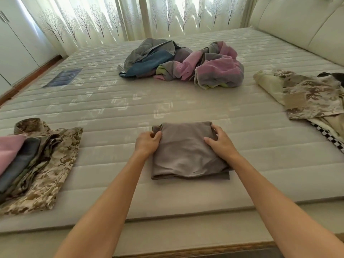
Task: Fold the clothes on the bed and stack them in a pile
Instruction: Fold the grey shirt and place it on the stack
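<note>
While flat on the mattress (186, 101), taupe garment (186, 155), far corners gripped by left hand (147, 142), right hand (220, 141)

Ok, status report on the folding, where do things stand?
Both hands, left and right, grip the folded brown garment. Folded pile sits left. Unfolded heap waits beyond. Nothing in the way.
</note>
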